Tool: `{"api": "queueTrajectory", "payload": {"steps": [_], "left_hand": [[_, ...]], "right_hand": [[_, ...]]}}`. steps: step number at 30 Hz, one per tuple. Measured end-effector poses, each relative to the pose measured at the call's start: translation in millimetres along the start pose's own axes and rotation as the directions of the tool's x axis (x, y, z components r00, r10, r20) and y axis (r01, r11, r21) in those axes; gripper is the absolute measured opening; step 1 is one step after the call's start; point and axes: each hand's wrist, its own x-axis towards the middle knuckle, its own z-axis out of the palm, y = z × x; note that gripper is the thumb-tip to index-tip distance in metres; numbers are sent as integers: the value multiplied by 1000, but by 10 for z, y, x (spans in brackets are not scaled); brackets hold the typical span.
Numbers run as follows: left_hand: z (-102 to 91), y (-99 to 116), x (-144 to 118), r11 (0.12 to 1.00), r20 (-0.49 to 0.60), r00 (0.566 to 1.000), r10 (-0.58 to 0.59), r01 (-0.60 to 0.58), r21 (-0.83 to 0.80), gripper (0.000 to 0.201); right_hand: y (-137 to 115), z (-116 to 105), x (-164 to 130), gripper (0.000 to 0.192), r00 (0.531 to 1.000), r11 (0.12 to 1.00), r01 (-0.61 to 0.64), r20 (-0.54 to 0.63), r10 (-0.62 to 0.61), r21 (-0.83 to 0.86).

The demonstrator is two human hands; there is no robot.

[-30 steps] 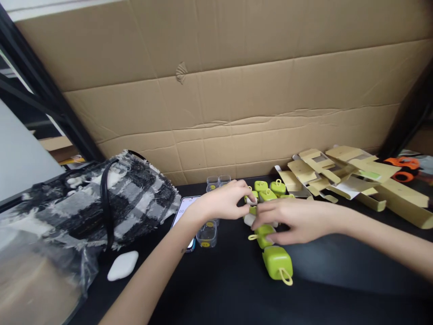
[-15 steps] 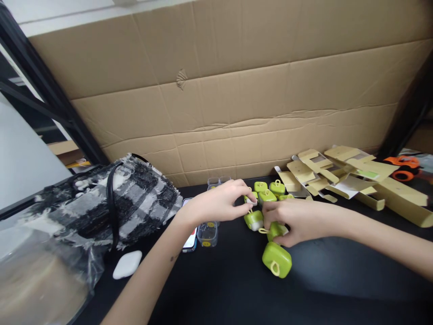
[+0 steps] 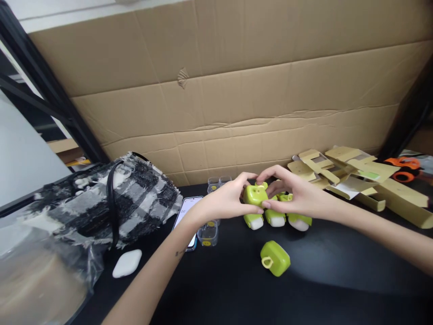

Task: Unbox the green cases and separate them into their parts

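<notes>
At the left of the frame my black-and-white bag (image 3: 111, 203) lies slumped on the black surface (image 3: 216, 289), a white case (image 3: 127, 263) just below it. Right of that, a phone (image 3: 185, 215) and clear tubs (image 3: 207, 233) sit beside my left hand (image 3: 223, 203). It pinches a green case (image 3: 254, 195) at mid-frame, my right hand (image 3: 297, 196) curled on its other side, steadying it above 3 more (image 3: 275, 220). Another green case (image 3: 275, 257) lies alone below. Flattened cartons (image 3: 352, 174) pile at the right.
</notes>
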Motion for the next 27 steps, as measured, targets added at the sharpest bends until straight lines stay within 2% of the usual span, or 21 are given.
{"api": "queueTrajectory", "payload": {"steps": [3, 5, 10, 15, 21, 27], "left_hand": [[-1, -11, -3, 1000, 10, 1000, -6, 6, 16, 64], [-14, -10, -3, 1000, 24, 999, -21, 21, 19, 65], [-121, 47, -26, 998, 16, 1000, 3, -2, -66, 64], [-210, 207, -127, 1000, 25, 1000, 5, -5, 6, 60], [-223, 210, -162, 997, 41, 999, 5, -8, 73, 58], [-200, 95, -95, 1000, 78, 997, -1, 1, -9, 57]], "right_hand": [[21, 68, 12, 18, 995, 997, 58, -81, -63, -58], [14, 81, 15, 16, 983, 993, 84, -156, -96, -78], [-81, 120, -23, 16, 967, 990, 39, -254, -5, 132], [-204, 216, -76, 15, 938, 989, 83, -345, -37, 120], [-211, 271, -63, 13, 927, 984, 122, -369, -66, 130], [-113, 301, -45, 15, 939, 983, 99, -343, -41, 155]]}}
